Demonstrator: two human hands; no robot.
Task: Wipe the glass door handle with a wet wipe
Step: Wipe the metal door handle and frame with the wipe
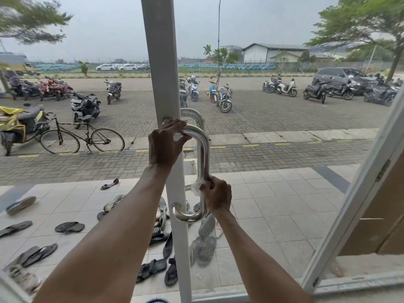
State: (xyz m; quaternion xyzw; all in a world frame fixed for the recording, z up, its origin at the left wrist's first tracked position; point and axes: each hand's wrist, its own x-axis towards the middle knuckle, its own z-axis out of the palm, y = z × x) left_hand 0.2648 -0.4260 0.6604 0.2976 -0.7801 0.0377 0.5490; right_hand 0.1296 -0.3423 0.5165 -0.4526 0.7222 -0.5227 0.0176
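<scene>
A polished steel D-shaped door handle (202,154) is fixed to the grey-white upright frame (160,62) of a glass door. My left hand (165,143) grips the handle's upper bend, fingers curled over the bar. My right hand (218,193) is lower down, pressing a crumpled white wet wipe (197,186) against the vertical bar just above the lower bend. A second matching handle (192,113) shows behind the glass on the outer side.
Another glass door leaf with a white frame (358,193) stands open at the right. Through the glass, several sandals and shoes (70,227) lie on a tiled porch. Beyond are a bicycle (83,136), parked motorbikes and a car.
</scene>
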